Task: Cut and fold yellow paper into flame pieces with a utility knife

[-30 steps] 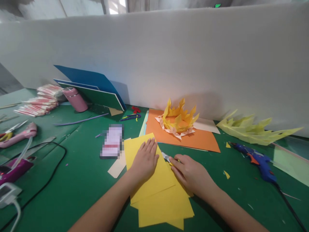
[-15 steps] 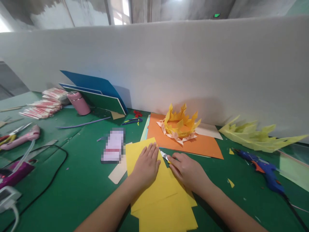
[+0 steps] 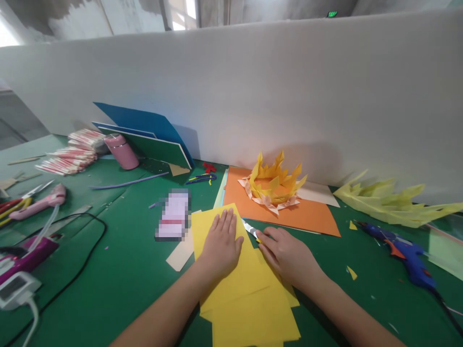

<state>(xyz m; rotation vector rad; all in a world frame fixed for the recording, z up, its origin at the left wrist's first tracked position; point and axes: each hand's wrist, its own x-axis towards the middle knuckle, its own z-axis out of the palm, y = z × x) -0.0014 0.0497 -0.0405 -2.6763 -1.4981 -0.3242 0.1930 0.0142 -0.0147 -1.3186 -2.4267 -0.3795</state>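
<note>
Nearest to the camera, a stack of yellow paper (image 3: 249, 308) lies on the green table (image 3: 119, 274), with its sheets a little fanned out. The left hand (image 3: 221, 245) lies open and flat on the top sheet, fingers together and pointing away. I think this pressure is there so that the sheet does not slide. Just beside it, the right hand (image 3: 289, 255) is closed around a small knife (image 3: 250, 228). The blade sticks out ahead of the fingers, at the right edge of the top sheet, and the low grip seems to let the blade follow this edge. To the right, well apart, a blue glue gun (image 3: 401, 248) lies on its side. Behind the hands, an orange sheet (image 3: 314, 217) carries a yellow paper flower (image 3: 275, 185). Farther left, a pink bottle (image 3: 121, 151) stands tilted beside blue boards (image 3: 144, 123), which lean on the white wall (image 3: 289, 96).
</note>
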